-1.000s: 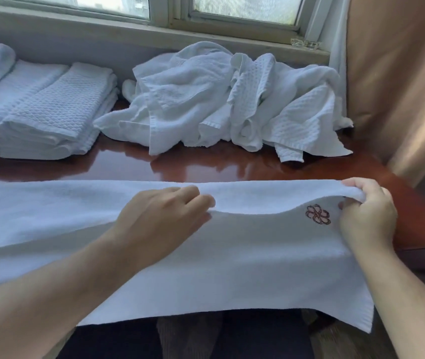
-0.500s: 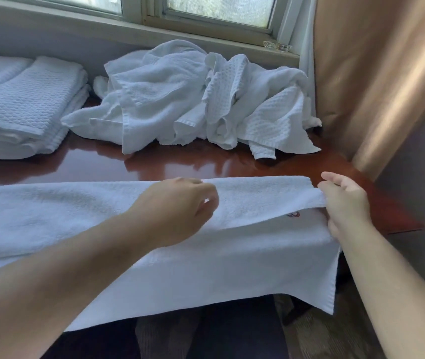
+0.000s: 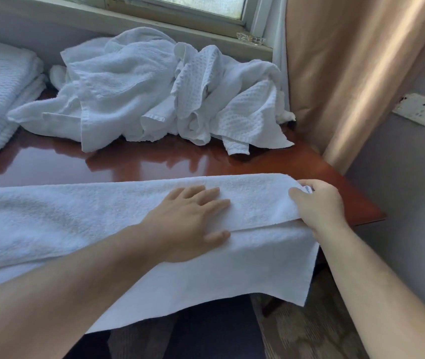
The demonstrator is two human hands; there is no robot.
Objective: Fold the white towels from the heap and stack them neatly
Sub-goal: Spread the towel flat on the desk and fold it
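A long white towel [image 3: 76, 224] lies folded lengthwise across the near edge of a glossy reddish-brown table [image 3: 154, 164], its lower layer hanging over the front at 6 o'clock. The left hand [image 3: 188, 221] rests flat on the upper layer, fingers straight and slightly spread. At 3 o'clock the right hand [image 3: 320, 206] pinches the towel's right end, fingers curled round the edge. The heap of crumpled white towels [image 3: 154, 94] sits at 12 o'clock under the window. A stack of folded towels [image 3: 1, 86] lies at 10 o'clock. A tan curtain [image 3: 348, 73] hangs at 2 o'clock.
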